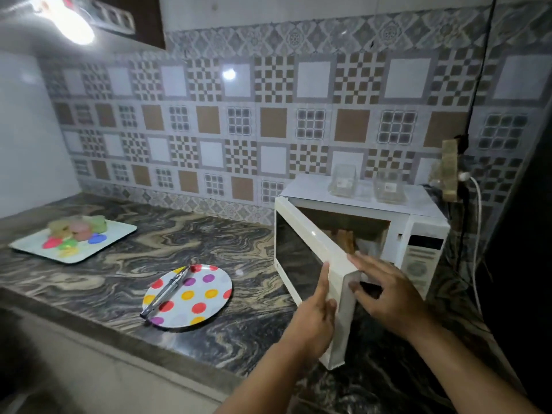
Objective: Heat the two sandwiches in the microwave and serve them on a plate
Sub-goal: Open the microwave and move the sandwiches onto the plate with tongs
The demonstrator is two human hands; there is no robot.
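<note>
While the white microwave's door (pixel 310 258) stands ajar at lower right, left hand (pixel 316 318) grips its edge; right hand (pixel 385 291), fingers straight, touches its inner face.

I'm seeing a dark marbled stone countertop (pixel 209 234) with swirling tan veins. Behind it, a backsplash wall (pixel 268 115) of patterned tiles: brown, white and checkered squares. Left of the countertop, a plain white wall (pixel 27 144). Above its left end, a bright lamp (pixel 71 22) glares; its reflection shows on the tiles. Dark cable (pixel 478 85) runs down the wall at the countertop's right end.
</note>
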